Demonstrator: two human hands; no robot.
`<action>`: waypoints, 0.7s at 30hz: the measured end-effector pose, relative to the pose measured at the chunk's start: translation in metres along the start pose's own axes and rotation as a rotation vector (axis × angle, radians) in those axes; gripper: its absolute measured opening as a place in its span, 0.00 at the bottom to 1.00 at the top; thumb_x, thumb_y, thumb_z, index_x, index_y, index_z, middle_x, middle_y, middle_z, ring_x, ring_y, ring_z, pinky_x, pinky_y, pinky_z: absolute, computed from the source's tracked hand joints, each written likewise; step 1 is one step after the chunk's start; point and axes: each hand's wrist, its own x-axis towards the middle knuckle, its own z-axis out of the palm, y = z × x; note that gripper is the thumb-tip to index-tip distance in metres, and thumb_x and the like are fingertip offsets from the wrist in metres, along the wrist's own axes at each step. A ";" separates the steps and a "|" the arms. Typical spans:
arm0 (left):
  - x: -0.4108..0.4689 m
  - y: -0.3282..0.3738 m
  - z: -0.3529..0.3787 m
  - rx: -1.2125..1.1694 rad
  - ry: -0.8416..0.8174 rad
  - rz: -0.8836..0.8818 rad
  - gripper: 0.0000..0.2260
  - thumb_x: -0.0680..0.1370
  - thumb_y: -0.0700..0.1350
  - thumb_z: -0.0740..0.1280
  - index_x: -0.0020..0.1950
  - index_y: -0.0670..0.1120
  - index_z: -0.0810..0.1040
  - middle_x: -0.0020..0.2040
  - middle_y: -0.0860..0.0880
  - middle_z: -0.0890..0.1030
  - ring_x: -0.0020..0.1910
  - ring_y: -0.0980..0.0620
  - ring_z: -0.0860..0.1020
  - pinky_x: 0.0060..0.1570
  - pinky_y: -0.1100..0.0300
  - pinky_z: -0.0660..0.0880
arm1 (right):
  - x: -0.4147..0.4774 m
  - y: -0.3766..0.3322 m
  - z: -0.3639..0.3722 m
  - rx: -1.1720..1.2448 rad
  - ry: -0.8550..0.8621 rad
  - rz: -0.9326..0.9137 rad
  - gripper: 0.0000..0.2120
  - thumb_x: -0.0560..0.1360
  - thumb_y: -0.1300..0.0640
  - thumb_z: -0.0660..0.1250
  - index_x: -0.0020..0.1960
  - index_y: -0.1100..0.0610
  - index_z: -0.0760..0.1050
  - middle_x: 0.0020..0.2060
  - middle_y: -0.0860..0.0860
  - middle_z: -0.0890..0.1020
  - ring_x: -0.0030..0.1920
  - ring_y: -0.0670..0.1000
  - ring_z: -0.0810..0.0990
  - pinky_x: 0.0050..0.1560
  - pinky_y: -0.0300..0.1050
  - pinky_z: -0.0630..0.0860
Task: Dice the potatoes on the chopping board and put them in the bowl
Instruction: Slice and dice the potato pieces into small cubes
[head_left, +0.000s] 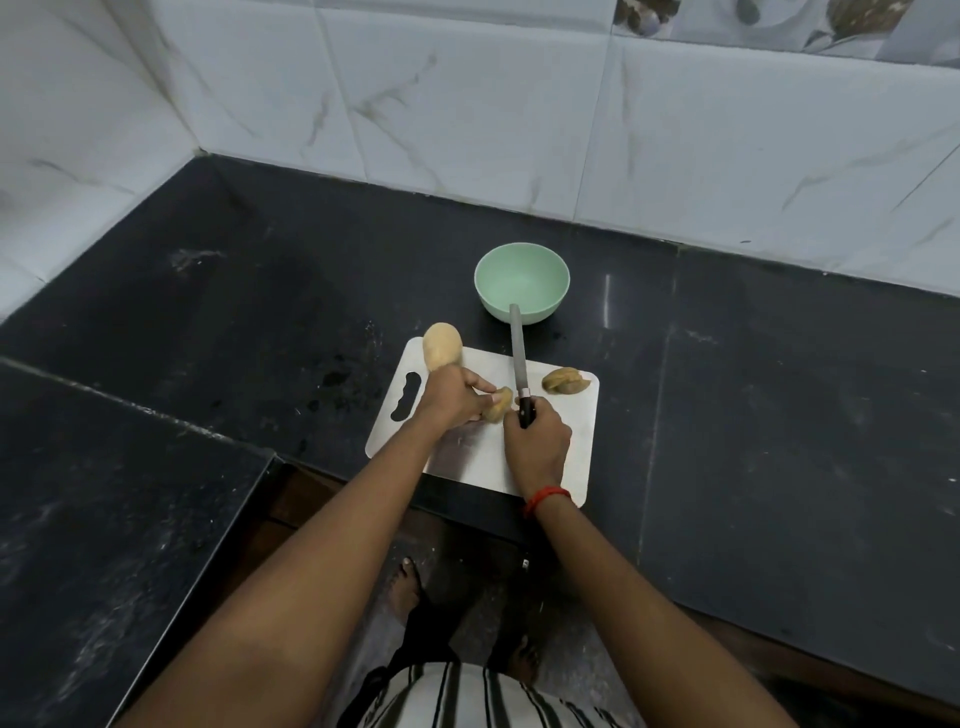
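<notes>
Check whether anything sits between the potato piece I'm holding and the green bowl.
Nothing resting there. Only the knife, gripped by the right hand, runs along that path, its tip pointing at the near rim of the bowl. The potato piece under the left hand otherwise faces bare chopping board and counter.

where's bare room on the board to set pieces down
Bare: near strip of the white chopping board below the left hand; its right side below the brown cut potato pile. Crowded: the middle, around the black-handled knife.
</notes>
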 end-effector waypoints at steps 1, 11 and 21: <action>0.001 -0.002 -0.001 -0.026 -0.006 -0.008 0.10 0.75 0.43 0.77 0.54 0.42 0.85 0.35 0.51 0.83 0.33 0.58 0.82 0.37 0.68 0.79 | 0.001 -0.001 0.003 0.003 0.015 -0.002 0.09 0.78 0.51 0.67 0.43 0.56 0.76 0.36 0.51 0.80 0.42 0.58 0.77 0.43 0.51 0.73; 0.002 -0.006 -0.008 -0.042 -0.046 0.053 0.10 0.74 0.44 0.78 0.54 0.42 0.86 0.39 0.44 0.85 0.38 0.51 0.83 0.41 0.65 0.82 | -0.002 0.003 0.014 0.002 0.047 0.006 0.06 0.77 0.55 0.70 0.44 0.56 0.75 0.33 0.42 0.73 0.42 0.54 0.73 0.40 0.42 0.63; 0.001 -0.017 -0.003 -0.078 0.010 0.096 0.10 0.74 0.46 0.78 0.52 0.43 0.87 0.40 0.44 0.86 0.38 0.49 0.83 0.47 0.53 0.84 | -0.005 0.000 0.014 0.123 0.084 0.052 0.13 0.76 0.46 0.71 0.39 0.51 0.73 0.32 0.47 0.77 0.38 0.51 0.75 0.36 0.40 0.67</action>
